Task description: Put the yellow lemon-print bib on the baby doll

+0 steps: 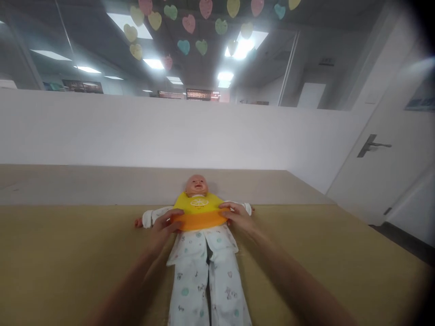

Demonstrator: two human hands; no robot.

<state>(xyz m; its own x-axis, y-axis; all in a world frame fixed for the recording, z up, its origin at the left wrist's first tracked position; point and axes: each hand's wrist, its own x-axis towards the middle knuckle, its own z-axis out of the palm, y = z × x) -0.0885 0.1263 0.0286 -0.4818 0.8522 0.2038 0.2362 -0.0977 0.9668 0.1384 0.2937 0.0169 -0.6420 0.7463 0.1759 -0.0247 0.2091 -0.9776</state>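
Note:
A baby doll (197,183) lies on its back, head toward the wall and arms spread. It wears white patterned pyjamas (224,280). Over its chest is a yellow bib (199,204) with a citrus-slice print and an orange catch pocket (201,222) along the lower edge. My left hand (165,228) grips the pocket's left end between thumb and fingers. At the right end, my right hand (238,215) has its fingers and thumb closed on the pocket's edge. Both hands partly cover the doll's sleeves.
The doll rests on a tan tabletop (84,262) with a greyish strip (84,185) at the back. Beyond stands a white low wall (152,131) topped by glass with heart stickers (189,23). A door with a metal handle (374,145) is at the right.

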